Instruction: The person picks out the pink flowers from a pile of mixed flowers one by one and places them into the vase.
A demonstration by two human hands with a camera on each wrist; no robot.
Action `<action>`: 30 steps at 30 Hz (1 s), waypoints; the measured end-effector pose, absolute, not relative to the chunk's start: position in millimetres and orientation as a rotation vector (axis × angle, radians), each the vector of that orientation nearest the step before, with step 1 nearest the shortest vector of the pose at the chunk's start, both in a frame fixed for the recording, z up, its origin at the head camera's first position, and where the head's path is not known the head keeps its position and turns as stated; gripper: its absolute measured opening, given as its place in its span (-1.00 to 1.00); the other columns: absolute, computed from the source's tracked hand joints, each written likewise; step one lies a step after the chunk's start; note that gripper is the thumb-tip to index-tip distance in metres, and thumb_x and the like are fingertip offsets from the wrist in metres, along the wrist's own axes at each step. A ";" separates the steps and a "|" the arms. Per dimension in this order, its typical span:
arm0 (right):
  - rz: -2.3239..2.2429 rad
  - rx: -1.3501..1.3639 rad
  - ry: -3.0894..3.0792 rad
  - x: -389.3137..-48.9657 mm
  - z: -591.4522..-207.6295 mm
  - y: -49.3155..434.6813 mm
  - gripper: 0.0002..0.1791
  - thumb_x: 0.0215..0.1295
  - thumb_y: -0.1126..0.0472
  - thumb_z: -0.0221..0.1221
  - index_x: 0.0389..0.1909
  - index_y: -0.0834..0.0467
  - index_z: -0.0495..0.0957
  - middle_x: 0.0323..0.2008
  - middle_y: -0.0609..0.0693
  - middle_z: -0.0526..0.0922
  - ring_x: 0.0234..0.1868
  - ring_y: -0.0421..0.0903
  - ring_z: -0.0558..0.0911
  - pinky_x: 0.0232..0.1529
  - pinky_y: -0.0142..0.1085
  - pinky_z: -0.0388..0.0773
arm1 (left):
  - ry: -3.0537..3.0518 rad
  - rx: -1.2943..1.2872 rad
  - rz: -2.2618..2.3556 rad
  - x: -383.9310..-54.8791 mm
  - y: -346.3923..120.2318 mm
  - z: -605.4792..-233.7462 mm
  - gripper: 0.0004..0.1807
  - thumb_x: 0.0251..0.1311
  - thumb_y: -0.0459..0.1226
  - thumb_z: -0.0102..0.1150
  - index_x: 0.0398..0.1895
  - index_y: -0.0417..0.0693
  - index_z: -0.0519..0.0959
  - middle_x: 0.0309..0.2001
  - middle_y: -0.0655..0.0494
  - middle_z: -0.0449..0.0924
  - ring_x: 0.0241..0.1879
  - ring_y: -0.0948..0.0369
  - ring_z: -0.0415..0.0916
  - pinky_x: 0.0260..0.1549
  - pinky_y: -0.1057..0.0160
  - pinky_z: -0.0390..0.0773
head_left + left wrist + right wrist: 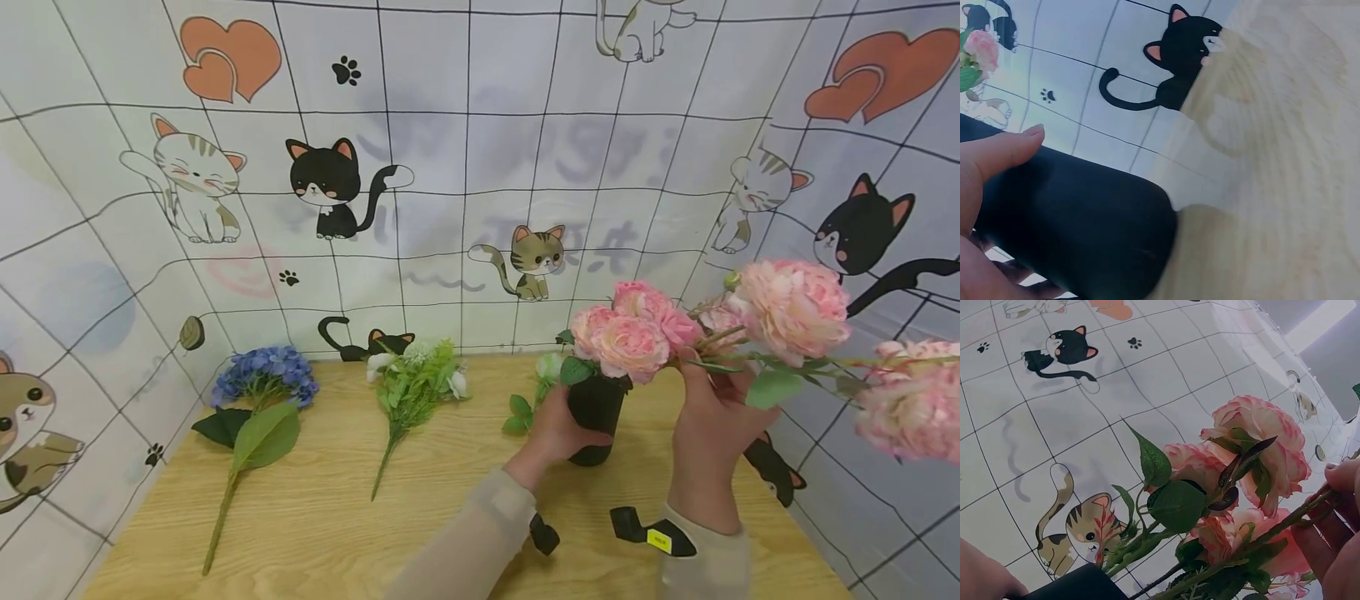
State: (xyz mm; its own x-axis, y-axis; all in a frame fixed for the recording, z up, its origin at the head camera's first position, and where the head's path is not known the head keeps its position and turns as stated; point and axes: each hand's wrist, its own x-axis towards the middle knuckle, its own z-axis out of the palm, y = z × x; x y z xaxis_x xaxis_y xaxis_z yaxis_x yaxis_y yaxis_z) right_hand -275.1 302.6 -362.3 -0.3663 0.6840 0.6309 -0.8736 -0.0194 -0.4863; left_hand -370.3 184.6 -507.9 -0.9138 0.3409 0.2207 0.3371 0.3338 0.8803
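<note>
My left hand (555, 429) grips a black vase (596, 417) round its side, thumb across the front. In the left wrist view the vase's base (1160, 225) is right at the wooden tabletop. Pink artificial flowers (630, 337) cluster over the mouth of the vase, hiding most of its rim. To the right of the vase, my right hand (708, 417) pinches a green flower stem (1285, 522) between thumb and fingers. Large pink blooms (795, 308) spread above and right of that hand, with more pink petals (915, 400) at the right edge.
A blue hydrangea (266, 375) with broad leaves lies at the left of the wooden table (322, 533). Beside it lies a white-and-green sprig (416, 383). A white flower (550, 367) shows behind my left hand. Cat-printed sheeting (427, 167) walls in the back and sides.
</note>
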 end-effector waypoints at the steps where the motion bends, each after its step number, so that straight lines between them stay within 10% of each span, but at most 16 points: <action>1: 1.676 0.256 -1.011 -275.5 -363.3 302.3 -0.37 0.15 0.65 0.39 0.29 0.44 0.53 -0.07 0.27 0.80 -0.12 0.04 0.80 -0.13 -0.31 0.77 | 2.565 0.640 1.682 -369.9 184.6 -510.0 0.07 -0.10 -0.11 0.77 0.51 -0.01 0.36 0.35 0.05 0.58 0.35 0.12 0.55 0.34 0.13 0.56; 12: 1.657 0.249 -1.000 -285.5 -366.9 300.2 -0.71 0.19 0.65 0.36 -0.08 0.70 0.61 -0.04 0.27 0.71 -0.06 0.05 0.75 -0.12 -0.33 0.77 | 2.618 0.673 1.636 -369.0 182.0 -523.4 0.00 0.08 -0.03 0.66 0.52 -0.09 0.31 0.35 -0.03 0.56 0.33 0.06 0.56 0.31 0.09 0.58; 30: 1.589 0.259 -1.077 -292.6 -373.1 299.9 -0.63 0.23 0.63 0.34 0.07 0.64 0.60 0.07 0.31 0.73 0.01 0.07 0.80 -0.06 -0.31 0.77 | 2.623 0.657 1.651 -366.1 180.5 -526.1 -0.05 0.10 -0.03 0.65 0.48 -0.08 0.34 0.33 -0.03 0.57 0.31 0.06 0.57 0.31 0.06 0.59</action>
